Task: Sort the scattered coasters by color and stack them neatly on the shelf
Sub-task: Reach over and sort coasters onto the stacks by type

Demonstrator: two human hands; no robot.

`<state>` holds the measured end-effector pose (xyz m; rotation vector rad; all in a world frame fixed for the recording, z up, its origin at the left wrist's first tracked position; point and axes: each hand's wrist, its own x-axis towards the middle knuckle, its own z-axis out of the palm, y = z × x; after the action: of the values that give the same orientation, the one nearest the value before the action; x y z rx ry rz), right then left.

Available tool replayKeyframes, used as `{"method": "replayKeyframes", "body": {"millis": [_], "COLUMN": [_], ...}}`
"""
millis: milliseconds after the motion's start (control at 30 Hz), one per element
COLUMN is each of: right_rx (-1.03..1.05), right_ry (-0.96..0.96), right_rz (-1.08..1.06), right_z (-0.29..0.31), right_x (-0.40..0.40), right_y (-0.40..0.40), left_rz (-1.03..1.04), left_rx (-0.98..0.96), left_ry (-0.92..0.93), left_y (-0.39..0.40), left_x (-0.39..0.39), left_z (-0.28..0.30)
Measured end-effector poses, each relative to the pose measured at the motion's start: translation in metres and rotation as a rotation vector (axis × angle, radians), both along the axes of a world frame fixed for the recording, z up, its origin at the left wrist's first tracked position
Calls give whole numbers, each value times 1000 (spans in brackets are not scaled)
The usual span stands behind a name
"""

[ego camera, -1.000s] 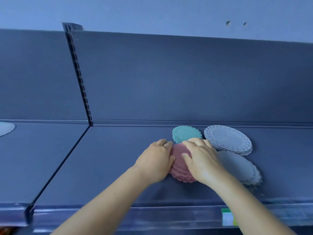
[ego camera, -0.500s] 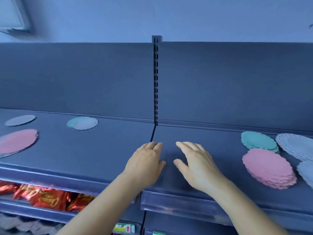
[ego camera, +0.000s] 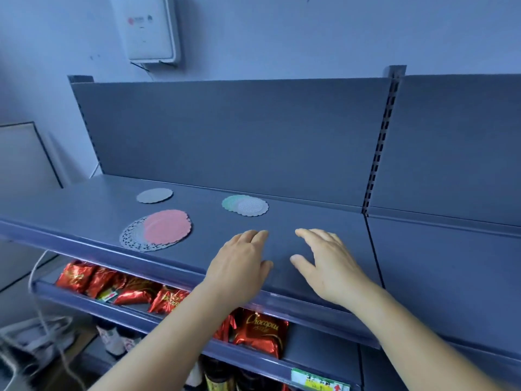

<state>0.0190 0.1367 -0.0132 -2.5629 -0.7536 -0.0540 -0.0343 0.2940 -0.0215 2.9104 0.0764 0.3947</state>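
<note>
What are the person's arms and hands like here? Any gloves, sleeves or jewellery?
Both arms are bare as far as the picture shows: no sleeves reach the forearms. The left hand and the right hand wear no gloves, and no rings, watch or bracelet show on the fingers or wrists. No markings or tools are attached to either hand.

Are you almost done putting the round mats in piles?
Not yet. No finished pile shows here. Both hands, left and right, hold nothing. Still loose on the shelf: a pink coaster lying on a lacy white one, a grey coaster, and a pale coaster overlapping a teal one.
</note>
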Motion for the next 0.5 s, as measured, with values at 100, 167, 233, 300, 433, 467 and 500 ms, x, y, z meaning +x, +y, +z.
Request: {"method": "replayKeyframes", "body": {"millis": [100,167,233,300,433,467,500], "right_rx": [-23,-37,-49,-57,-84,-91,-100], "right_ry": [-7,-11,-14,-12,5,5,7], "right_rz": [51,92,137,188,274,292,310], "right_z": [1,2,1,0,-1,0,-1], "right_x": [7,15,24,35,60,66,72], "right_y": [34,59,83,108,159,171,183], "left_rz": [56,98,145,200,298,322,349], "left_rx": [-15,-20,-18,-21,-16,-15,-19], "left_ry": [-6,-4,2,7,41,63,88], "left_y": [34,57,80,103,153,165,176], "left_x": [-3,-3,-1,3,15,18,22], "left_z": [0,1,1,1,-1,-1,-2]}}
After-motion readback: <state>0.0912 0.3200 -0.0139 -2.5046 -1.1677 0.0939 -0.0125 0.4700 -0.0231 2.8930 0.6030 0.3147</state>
